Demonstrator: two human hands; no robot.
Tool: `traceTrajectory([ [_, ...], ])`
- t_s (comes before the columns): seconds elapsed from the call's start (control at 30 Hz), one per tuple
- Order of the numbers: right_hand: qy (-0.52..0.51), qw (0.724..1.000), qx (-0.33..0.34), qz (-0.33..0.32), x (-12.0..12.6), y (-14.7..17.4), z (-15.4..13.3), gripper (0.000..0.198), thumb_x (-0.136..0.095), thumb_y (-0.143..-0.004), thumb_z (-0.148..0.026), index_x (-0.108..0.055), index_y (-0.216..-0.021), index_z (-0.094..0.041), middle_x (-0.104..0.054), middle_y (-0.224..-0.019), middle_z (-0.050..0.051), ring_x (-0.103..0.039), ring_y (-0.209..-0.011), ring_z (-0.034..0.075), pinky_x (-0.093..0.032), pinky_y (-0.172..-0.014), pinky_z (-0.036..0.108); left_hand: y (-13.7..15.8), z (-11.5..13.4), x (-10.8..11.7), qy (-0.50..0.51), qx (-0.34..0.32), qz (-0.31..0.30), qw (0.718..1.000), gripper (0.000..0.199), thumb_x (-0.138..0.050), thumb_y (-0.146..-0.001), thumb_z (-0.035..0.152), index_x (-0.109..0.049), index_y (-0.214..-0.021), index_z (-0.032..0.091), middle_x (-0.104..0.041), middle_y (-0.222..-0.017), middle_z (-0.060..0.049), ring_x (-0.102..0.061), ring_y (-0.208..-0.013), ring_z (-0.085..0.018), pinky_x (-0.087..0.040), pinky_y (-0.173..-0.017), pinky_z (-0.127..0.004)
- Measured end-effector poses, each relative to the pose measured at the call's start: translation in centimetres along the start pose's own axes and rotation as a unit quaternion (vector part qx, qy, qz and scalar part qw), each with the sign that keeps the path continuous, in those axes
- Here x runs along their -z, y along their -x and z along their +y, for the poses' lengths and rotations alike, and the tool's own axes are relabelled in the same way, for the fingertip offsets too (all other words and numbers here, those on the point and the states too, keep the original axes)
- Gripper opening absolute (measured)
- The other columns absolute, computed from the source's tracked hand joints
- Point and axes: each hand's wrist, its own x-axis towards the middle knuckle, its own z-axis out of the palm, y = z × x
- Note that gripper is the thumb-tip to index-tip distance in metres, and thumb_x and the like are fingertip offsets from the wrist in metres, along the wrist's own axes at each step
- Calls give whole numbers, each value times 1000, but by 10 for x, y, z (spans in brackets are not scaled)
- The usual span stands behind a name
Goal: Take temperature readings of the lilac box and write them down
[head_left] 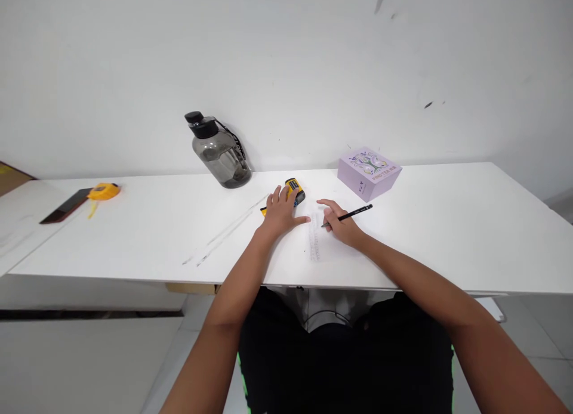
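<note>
My right hand (pixel 341 224) is closed around a black pencil (pixel 358 211), its tip down at a white sheet of paper (pixel 333 250). Rows of faint grey handwriting run along the paper's left side. My left hand (pixel 283 212) lies with fingers spread, palm down, just left of the sheet, with the thumb pointing at its edge. Under and beyond those fingers is a yellow and black tape measure (pixel 293 186), partly covered. A small yellow piece shows at the other side of the hand; whether it belongs to the tape measure is hidden.
A grey transparent water bottle (pixel 221 154) with a black lid stands by the wall. At the back right sits a lilac tea box (pixel 369 172). Far left are an orange-yellow tape measure (pixel 104 191) and a dark flat object (pixel 67 206). Dark smudges mark the white table (pixel 147 235).
</note>
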Motion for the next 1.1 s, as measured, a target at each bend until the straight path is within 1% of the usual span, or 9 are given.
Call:
traceTrajectory([
  [0.07,17,1000,-25,7,0,-2,0,41,-49,-92,-47,-54,-126,-25,-55,-61,-5,-58,-64,18,-46,-67,33,0,0,-1,0,2,-2,1000,101,-67,-75,67,-27,-155,22,-19,-165,-15,-8,-152,-37,-13,-120,-55],
  [0.17,63,997,-36,-6,-1,-4,-2,20,-56,-87,-41,-63,-89,-23,-62,-67,-2,-57,-65,17,-42,-64,31,-1,-1,-2,6,-3,5,1000,100,-65,-74,70,-29,-155,24,-23,-164,-15,-11,-152,-38,-13,-120,-55],
  [0.23,100,994,-37,-5,-2,-5,-4,30,-56,-87,-45,-57,-69,-22,-60,-66,-1,-52,-63,15,-37,-59,29,-1,-2,-3,10,-6,9,1000,99,-65,-74,71,-29,-154,24,-24,-163,-15,-12,-152,-38,-13,-120,-54],
  [0.3,131,991,-26,-11,-3,-5,-7,38,-54,-88,-49,-50,-62,-22,-54,-61,-2,-48,-60,15,-32,-57,29,-1,-2,-3,11,-7,7,1000,99,-65,-75,70,-29,-154,23,-24,-163,-16,-13,-151,-39,-13,-120,-54],
  [0.37,138,990,-16,-20,-3,-5,-7,40,-52,-89,-49,-50,-61,-21,-53,-60,-2,-48,-61,14,-32,-57,29,-1,-2,-2,9,-8,3,1000,98,-64,-76,69,-28,-154,22,-24,-163,-17,-13,-151,-38,-13,-120,-54],
  [0.53,122,992,-17,-29,-1,-6,-2,34,-49,-91,-44,-61,-70,-21,-62,-68,0,-56,-68,16,-39,-66,29,0,-1,0,-2,-5,-7,1000,98,-63,-77,69,-25,-155,23,-22,-164,-15,-14,-152,-36,-14,-120,-52],
  [0.63,136,990,-8,-27,0,-6,-1,34,-49,-90,-43,-57,-66,-20,-59,-65,0,-52,-65,15,-37,-63,29,0,-1,0,-4,-5,-9,1000,98,-62,-77,69,-24,-155,24,-21,-164,-15,-14,-152,-36,-14,-120,-52],
  [0.8,149,989,-3,-18,-2,-5,-4,35,-48,-89,-41,-45,-60,-21,-47,-58,-3,-42,-59,13,-30,-58,29,1,0,1,-5,-2,-14,1000,98,-63,-78,67,-24,-156,22,-20,-164,-15,-13,-152,-35,-15,-120,-50],
  [1.1,115,993,-8,-34,-2,-5,-3,33,-50,-86,-41,-53,-61,-20,-51,-58,-2,-46,-61,13,-33,-59,29,2,1,3,-1,-3,-13,1000,97,-65,-78,65,-24,-156,23,-20,-164,-14,-15,-152,-34,-16,-120,-50],
])
